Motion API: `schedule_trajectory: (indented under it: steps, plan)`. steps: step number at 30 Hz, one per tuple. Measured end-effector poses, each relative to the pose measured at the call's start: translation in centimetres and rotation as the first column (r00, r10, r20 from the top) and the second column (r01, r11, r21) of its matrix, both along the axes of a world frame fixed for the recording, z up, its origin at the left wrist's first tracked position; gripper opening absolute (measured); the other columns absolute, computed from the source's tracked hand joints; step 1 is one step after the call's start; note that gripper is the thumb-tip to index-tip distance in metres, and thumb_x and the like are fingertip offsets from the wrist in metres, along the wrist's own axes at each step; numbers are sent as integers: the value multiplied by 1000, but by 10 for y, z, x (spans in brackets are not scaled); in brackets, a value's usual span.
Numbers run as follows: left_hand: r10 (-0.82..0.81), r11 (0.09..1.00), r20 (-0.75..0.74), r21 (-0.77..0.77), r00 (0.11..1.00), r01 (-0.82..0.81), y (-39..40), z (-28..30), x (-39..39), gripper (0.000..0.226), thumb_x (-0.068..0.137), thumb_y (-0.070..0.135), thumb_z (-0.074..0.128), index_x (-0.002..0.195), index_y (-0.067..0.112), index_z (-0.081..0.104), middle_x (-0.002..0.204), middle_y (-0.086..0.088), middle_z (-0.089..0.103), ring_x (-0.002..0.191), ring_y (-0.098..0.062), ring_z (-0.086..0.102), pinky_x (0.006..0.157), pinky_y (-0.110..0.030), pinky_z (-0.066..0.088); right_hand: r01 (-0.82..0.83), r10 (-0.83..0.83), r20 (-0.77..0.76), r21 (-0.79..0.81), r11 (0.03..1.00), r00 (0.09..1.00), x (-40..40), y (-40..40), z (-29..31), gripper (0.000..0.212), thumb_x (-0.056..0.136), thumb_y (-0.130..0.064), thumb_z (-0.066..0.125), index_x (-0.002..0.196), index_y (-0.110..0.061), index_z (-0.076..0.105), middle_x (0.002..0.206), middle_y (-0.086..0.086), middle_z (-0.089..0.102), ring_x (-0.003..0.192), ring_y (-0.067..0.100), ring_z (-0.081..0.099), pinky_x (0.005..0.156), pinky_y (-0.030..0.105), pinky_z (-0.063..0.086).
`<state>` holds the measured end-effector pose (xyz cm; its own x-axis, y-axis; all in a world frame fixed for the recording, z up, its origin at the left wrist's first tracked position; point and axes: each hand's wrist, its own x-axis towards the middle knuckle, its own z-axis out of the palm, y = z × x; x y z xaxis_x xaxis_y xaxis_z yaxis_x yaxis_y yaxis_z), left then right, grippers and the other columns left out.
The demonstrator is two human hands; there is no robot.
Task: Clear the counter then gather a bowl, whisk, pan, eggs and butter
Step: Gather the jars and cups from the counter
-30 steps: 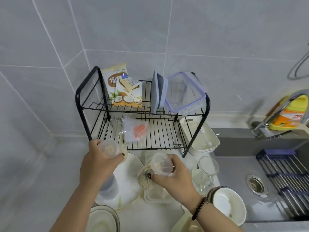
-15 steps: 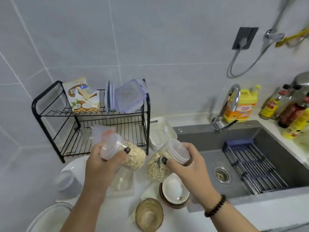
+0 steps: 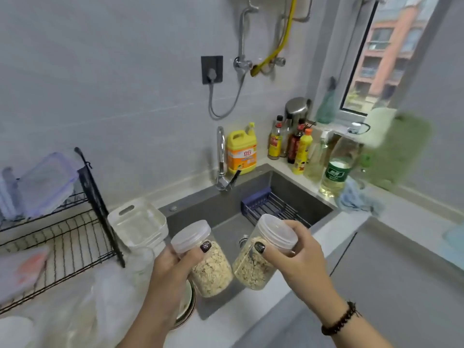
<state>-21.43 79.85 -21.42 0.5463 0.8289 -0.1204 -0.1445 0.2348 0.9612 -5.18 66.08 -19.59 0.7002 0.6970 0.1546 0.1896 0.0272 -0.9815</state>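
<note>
Two hands are raised over the near edge of the sink, each carrying one jar, so there are two jars in all. The left hand (image 3: 173,266) has its grip curled round the lid end of a clear plastic jar of pale oat flakes with a frosted screw lid (image 3: 202,259), thumb across the lid's rim. The right hand (image 3: 297,254), with a dark beaded bracelet (image 3: 340,318) on its wrist, wraps its grip the same way round the second clear oat-filled jar (image 3: 263,254). Both jars tilt, their bases leaning toward each other and nearly touching.

Below the left wrist a stack of round plates (image 3: 187,305) is mostly hidden; whether a bowl sits among them cannot be told. To the left on the pale worktop (image 3: 251,310) lies blurred clear plastic wrapping (image 3: 108,305). Behind stand one black wire rack (image 3: 75,234), cut off at the left edge, and one white plastic tub (image 3: 138,222).

Further back, the grey sink (image 3: 296,194) holds one dark blue drainer (image 3: 268,204). One chrome tap (image 3: 221,156) and one yellow detergent jug (image 3: 241,151) stand behind it, with several bottles (image 3: 298,146) crowded in the corner, too overlapped to count.
</note>
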Motion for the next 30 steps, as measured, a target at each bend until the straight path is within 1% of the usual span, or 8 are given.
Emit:
schedule_trajectory:
  steps: [4, 7, 11, 15, 18, 22, 26, 30]
  plan:
    - [-235, 971, 25, -29, 972, 236, -11, -12, 27, 69, 41, 33, 78, 106, 14, 67, 95, -8, 75, 88, -21, 71, 72, -36, 55, 212, -213, -30, -31, 977, 977, -2, -35, -10, 52, 50, -47, 80, 95, -28, 63, 88, -5, 69, 78, 12, 66, 64, 25, 53]
    - [-409, 911, 33, -50, 912, 410, -26, -22, 45, 71, 40, 32, 78, 107, 12, 65, 94, -8, 75, 85, -19, 72, 66, -31, 56, 354, -357, -47, -66, 933, 933, -11, -68, -19, 43, 58, -33, 87, 94, -27, 64, 89, -5, 71, 81, 14, 68, 69, 29, 55]
    - [-596, 800, 19, -73, 803, 595, -58, -32, 64, 73, 42, 34, 79, 110, 12, 63, 95, -7, 75, 87, -19, 72, 66, -28, 56, 506, -512, -24, -109, 855, 859, -28, -113, -25, 39, 66, -23, 87, 96, -26, 64, 90, -9, 71, 82, 11, 68, 71, 30, 56]
    - [-746, 653, 35, -155, 664, 742, -100, -33, 82, 67, 41, 33, 79, 104, 14, 65, 88, -11, 73, 78, -22, 71, 63, -34, 56, 647, -649, 0, -76, 758, 761, -42, -157, -26, 42, 60, -34, 85, 97, -30, 65, 94, -10, 71, 86, 10, 68, 71, 29, 57]
    - [-833, 542, 24, -160, 552, 825, -130, -28, 96, 69, 42, 33, 79, 105, 10, 65, 86, -16, 71, 76, -25, 70, 62, -36, 56, 720, -721, -24, -37, 693, 693, -44, -185, -25, 39, 64, -32, 83, 98, -34, 64, 96, -10, 71, 88, 9, 68, 74, 28, 56]
    - [-904, 423, 19, -121, 428, 898, -178, -17, 128, 73, 43, 34, 80, 109, 9, 64, 87, -16, 72, 79, -26, 70, 64, -34, 57, 799, -794, -93, 12, 602, 600, -30, -230, -25, 50, 59, -52, 70, 105, -35, 58, 96, -12, 68, 91, 9, 66, 75, 27, 54]
    - [-929, 367, 6, -106, 370, 924, -222, -11, 163, 89, 33, 40, 89, 111, 7, 64, 88, -16, 71, 80, -27, 70, 64, -34, 56, 814, -808, -112, 19, 581, 579, -7, -274, -22, 58, 58, -55, 68, 109, -36, 52, 97, -17, 67, 92, 4, 65, 79, 29, 52]
    - [-923, 377, 28, -144, 384, 915, -279, -8, 203, 86, 42, 39, 79, 115, 0, 59, 80, -14, 71, 71, -25, 70, 56, -34, 55, 828, -822, -101, 33, 560, 561, 18, -331, -11, 60, 57, -55, 69, 112, -35, 52, 96, -17, 67, 91, 4, 65, 76, 25, 51]
